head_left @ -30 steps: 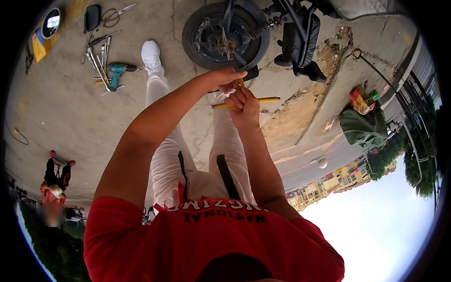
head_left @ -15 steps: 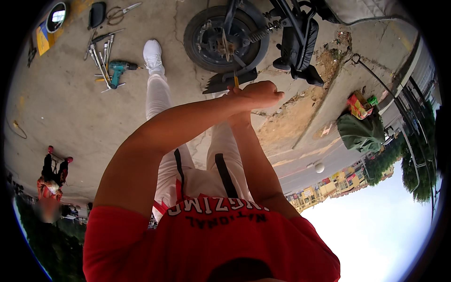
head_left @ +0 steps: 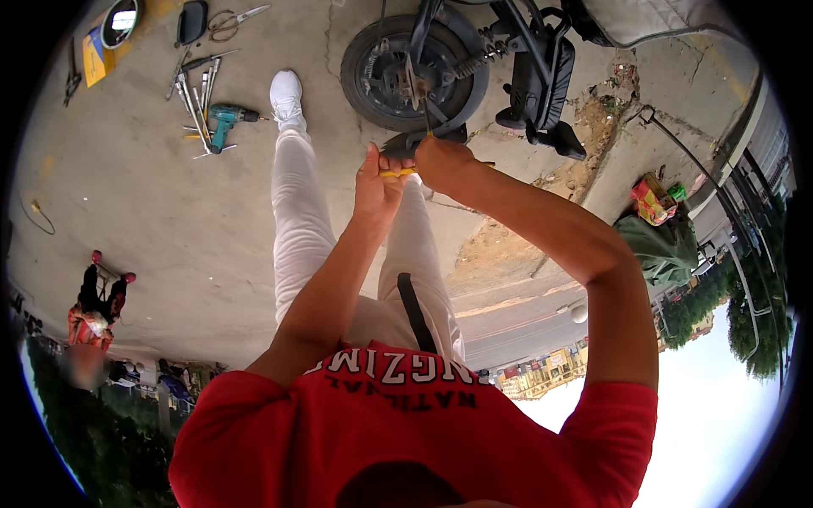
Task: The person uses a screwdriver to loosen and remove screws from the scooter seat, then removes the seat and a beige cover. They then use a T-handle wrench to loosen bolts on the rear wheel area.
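Note:
My left hand [head_left: 375,180] and my right hand [head_left: 442,161] meet in front of a scooter's rear wheel [head_left: 377,63]. Between them is a yellow-handled tool [head_left: 396,173]. The left hand's fingers wrap around the yellow handle. My right hand is closed as a fist over the tool's other end, and a thin metal shaft [head_left: 428,125] sticks up from it toward the tyre. A dark part [head_left: 408,144] lies just behind the hands; what it is I cannot tell. My legs in white trousers and one white shoe [head_left: 286,93] stretch out below the hands.
A teal cordless drill [head_left: 225,118], several wrenches [head_left: 193,91], scissors [head_left: 235,17] and two mirrors [head_left: 124,20] lie on the concrete at the left. The scooter's black body [head_left: 542,76] stands to the right of the wheel. A green bag [head_left: 660,245] sits by broken concrete. A person [head_left: 95,298] is far left.
Both hands have stayed together on the yellow tool near the wheel. My right elbow has swung out to the right, and the left forearm no longer crosses over the right one.

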Available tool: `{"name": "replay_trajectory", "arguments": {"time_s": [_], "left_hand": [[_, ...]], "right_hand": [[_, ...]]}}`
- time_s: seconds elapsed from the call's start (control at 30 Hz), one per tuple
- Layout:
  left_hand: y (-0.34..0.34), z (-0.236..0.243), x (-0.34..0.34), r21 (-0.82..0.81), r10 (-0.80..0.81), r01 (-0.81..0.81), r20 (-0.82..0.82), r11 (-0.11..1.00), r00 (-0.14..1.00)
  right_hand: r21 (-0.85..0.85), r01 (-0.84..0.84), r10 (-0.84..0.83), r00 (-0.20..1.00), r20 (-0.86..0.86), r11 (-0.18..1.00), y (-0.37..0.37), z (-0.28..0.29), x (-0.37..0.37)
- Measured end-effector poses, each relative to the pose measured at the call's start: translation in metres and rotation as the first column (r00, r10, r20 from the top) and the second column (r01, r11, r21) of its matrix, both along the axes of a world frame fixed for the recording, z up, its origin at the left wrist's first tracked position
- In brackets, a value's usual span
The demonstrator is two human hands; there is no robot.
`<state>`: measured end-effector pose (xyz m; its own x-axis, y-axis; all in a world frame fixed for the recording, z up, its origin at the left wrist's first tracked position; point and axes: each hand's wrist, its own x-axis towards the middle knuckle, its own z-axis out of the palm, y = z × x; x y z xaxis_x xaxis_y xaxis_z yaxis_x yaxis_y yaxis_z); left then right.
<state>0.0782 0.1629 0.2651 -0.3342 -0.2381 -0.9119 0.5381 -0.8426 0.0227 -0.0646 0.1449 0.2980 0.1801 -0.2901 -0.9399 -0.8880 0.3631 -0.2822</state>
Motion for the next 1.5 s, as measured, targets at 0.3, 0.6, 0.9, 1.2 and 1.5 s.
{"name": "replay_trajectory", "arguments": {"time_s": [0.3,0.6,0.9,1.2,1.5], "left_hand": [[-0.076,-0.004,-0.031,-0.373,-0.462,0.449,0.881,-0.812,-0.102],[-0.034,-0.009,0.015,-0.306,-0.537,0.686,0.831,-0.661,-0.147],[0.075,0.018,-0.067,-0.098,-0.321,0.31,-0.116,0.946,0.94],[0.062,-0.016,-0.093,-0.313,-0.295,0.235,-0.158,0.92,0.942],[0.027,-0.033,-0.012,-0.639,-0.947,0.741,0.058,0.208,0.315]], "right_hand": [[-0.382,0.112,-0.139,0.989,-0.046,0.918,0.009,0.008,-0.034],[0.002,0.737,-0.698,-0.641,0.318,-0.676,0.039,0.002,-0.024],[-0.292,0.641,-0.545,0.763,0.348,0.71,-0.06,-0.047,0.071],[-0.792,0.46,-0.506,0.832,0.227,0.401,-0.019,0.042,0.027],[-0.065,0.605,-0.556,-0.678,0.481,-0.794,0.09,-0.026,-0.005]]}}
